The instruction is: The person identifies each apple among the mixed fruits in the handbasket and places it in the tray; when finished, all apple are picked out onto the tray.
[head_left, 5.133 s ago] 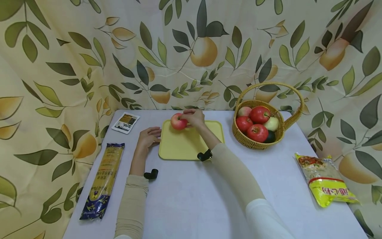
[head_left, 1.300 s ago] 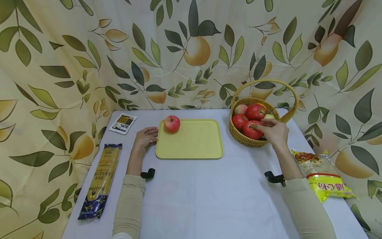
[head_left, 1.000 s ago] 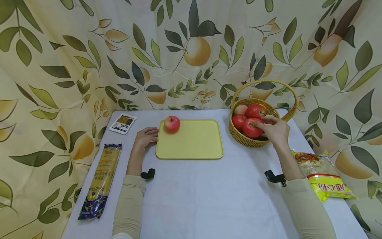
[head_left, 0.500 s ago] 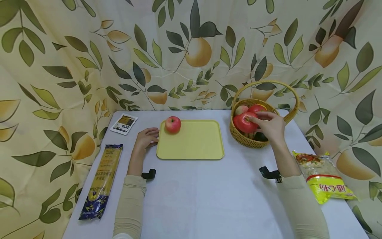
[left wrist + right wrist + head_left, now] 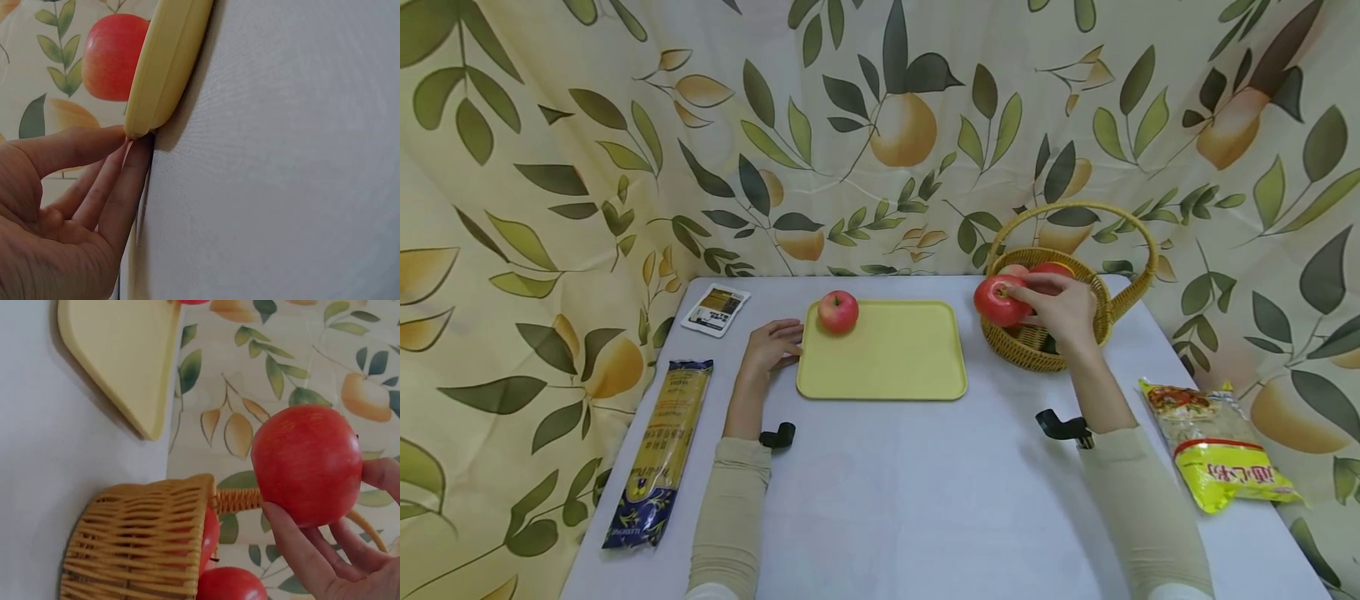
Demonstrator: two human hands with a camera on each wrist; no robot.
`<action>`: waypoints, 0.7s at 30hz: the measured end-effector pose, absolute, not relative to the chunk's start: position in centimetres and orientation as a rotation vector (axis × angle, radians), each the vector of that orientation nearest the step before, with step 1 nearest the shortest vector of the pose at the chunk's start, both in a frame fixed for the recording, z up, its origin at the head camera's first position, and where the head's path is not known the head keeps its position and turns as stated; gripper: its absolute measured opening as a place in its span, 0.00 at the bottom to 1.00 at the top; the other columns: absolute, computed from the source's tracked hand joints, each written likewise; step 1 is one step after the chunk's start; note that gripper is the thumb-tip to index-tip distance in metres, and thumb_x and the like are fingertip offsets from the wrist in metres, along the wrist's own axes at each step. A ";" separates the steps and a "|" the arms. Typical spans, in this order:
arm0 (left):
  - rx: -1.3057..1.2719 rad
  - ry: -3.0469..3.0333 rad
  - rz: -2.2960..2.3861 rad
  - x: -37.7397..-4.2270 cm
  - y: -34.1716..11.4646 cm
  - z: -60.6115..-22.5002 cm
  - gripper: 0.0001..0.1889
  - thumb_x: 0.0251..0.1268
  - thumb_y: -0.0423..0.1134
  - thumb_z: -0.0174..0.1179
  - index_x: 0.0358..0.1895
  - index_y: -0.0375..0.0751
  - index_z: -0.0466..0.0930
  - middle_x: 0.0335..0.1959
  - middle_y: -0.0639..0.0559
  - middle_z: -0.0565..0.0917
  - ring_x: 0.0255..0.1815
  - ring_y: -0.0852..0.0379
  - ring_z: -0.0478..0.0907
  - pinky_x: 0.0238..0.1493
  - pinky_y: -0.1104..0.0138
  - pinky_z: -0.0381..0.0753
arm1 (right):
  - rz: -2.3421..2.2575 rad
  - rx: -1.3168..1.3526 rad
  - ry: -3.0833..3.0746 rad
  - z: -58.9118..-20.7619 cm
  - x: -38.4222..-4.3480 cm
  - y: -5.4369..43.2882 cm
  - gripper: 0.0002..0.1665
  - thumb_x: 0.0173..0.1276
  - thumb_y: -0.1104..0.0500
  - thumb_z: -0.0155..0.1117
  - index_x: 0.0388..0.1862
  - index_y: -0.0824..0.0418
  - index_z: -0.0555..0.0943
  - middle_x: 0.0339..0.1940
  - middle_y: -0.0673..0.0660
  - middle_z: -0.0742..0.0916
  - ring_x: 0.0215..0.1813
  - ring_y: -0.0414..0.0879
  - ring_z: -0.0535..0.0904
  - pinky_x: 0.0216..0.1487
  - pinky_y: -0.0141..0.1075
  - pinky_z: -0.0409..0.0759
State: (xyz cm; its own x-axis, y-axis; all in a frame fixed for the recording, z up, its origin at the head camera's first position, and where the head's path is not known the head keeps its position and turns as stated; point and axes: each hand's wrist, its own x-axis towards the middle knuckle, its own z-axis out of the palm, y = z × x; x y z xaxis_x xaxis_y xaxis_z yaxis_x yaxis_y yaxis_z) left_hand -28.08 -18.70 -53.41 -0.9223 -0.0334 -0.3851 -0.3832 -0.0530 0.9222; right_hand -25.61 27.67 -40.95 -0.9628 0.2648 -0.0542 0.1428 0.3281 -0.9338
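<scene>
My right hand [image 5: 1063, 308] holds a red apple [image 5: 1002, 301] between thumb and fingers, over the left rim of the wicker basket [image 5: 1022, 353]. In the right wrist view the held apple [image 5: 306, 465] is raised beside the basket. My left hand [image 5: 767, 354] is at the left edge of the yellow tray [image 5: 887, 358]; in the left wrist view its thumb and fingertips pinch the tray's rim [image 5: 139, 119]. A pink-red apple [image 5: 838, 312] sits on the tray's back left corner.
More red fruit [image 5: 231, 584] lies inside the basket, partly hidden. A spaghetti packet [image 5: 662, 450] lies at the left, and a small white packet [image 5: 716, 310] behind it. A yellow bag [image 5: 1217, 450] lies at the right edge. A patterned curtain [image 5: 880, 225] hangs behind the table.
Earlier, my right hand placed the pink-red apple on the tray, then reached into the basket. It now has lifted a red apple and moved it left. My left hand stays by the tray.
</scene>
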 end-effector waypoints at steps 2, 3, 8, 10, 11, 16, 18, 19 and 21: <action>-0.451 1.979 2.064 -28.1 -18.7 -53.5 0.37 0.58 0.13 0.61 0.73 0.37 0.74 0.70 0.40 0.79 0.69 0.44 0.78 0.57 0.58 0.86 | 1.726 -0.368 -2.475 -41.0 -25.8 27.4 0.41 0.62 0.42 0.80 0.68 0.63 0.81 0.69 0.61 0.75 0.60 0.54 0.79 0.41 0.33 0.88; -0.451 1.980 2.063 -28.2 -18.7 -53.5 0.37 0.59 0.13 0.61 0.73 0.37 0.74 0.70 0.40 0.79 0.69 0.44 0.78 0.56 0.58 0.86 | 1.734 -0.362 -2.475 -41.0 -26.0 27.3 0.41 0.62 0.42 0.80 0.67 0.63 0.81 0.69 0.61 0.74 0.61 0.54 0.79 0.41 0.32 0.88; -0.452 1.981 2.072 -28.2 -18.7 -53.6 0.37 0.58 0.12 0.60 0.73 0.37 0.74 0.70 0.40 0.79 0.68 0.45 0.78 0.49 0.64 0.88 | 1.769 -0.316 -2.455 -41.3 -26.8 26.6 0.39 0.61 0.40 0.80 0.65 0.60 0.83 0.67 0.58 0.78 0.60 0.52 0.80 0.44 0.31 0.87; -0.449 1.986 2.074 -28.2 -18.6 -53.5 0.37 0.57 0.12 0.60 0.72 0.37 0.74 0.70 0.40 0.79 0.68 0.45 0.79 0.47 0.64 0.88 | 1.793 -0.307 -2.442 -41.4 -27.0 26.2 0.38 0.61 0.40 0.80 0.64 0.59 0.84 0.65 0.57 0.79 0.59 0.50 0.80 0.45 0.33 0.87; -0.447 1.987 2.073 -28.1 -18.6 -53.5 0.37 0.58 0.12 0.60 0.73 0.37 0.74 0.70 0.40 0.79 0.68 0.45 0.78 0.47 0.64 0.88 | 1.812 -0.305 -2.432 -41.5 -27.2 26.0 0.38 0.61 0.41 0.80 0.63 0.59 0.84 0.63 0.57 0.80 0.58 0.50 0.81 0.46 0.33 0.87; -0.447 1.989 2.062 -28.0 -18.6 -53.4 0.37 0.59 0.13 0.60 0.73 0.37 0.73 0.70 0.40 0.78 0.69 0.44 0.78 0.54 0.60 0.87 | 1.889 -0.308 -2.401 -42.0 -27.7 25.1 0.34 0.63 0.44 0.80 0.62 0.61 0.84 0.59 0.55 0.82 0.54 0.48 0.82 0.44 0.34 0.88; -0.451 1.985 2.065 -28.0 -18.6 -53.3 0.37 0.59 0.12 0.60 0.73 0.37 0.73 0.70 0.40 0.78 0.69 0.44 0.78 0.57 0.58 0.86 | 1.924 -0.292 -2.389 -42.3 -28.0 24.7 0.34 0.63 0.46 0.80 0.62 0.62 0.84 0.58 0.53 0.82 0.54 0.48 0.83 0.42 0.34 0.88; -0.451 1.983 2.066 -28.0 -18.6 -53.3 0.37 0.59 0.12 0.60 0.73 0.37 0.73 0.70 0.40 0.79 0.69 0.44 0.78 0.58 0.57 0.85 | 1.943 -0.285 -2.381 -42.5 -28.1 24.5 0.34 0.64 0.46 0.80 0.62 0.63 0.84 0.57 0.52 0.81 0.54 0.48 0.83 0.41 0.35 0.89; -0.448 1.979 2.071 -28.0 -18.6 -53.3 0.37 0.59 0.12 0.60 0.73 0.37 0.73 0.70 0.40 0.79 0.69 0.43 0.78 0.60 0.55 0.84 | 1.960 -0.263 -2.371 -42.7 -28.3 24.1 0.33 0.64 0.47 0.79 0.63 0.64 0.84 0.56 0.51 0.78 0.54 0.48 0.83 0.40 0.37 0.89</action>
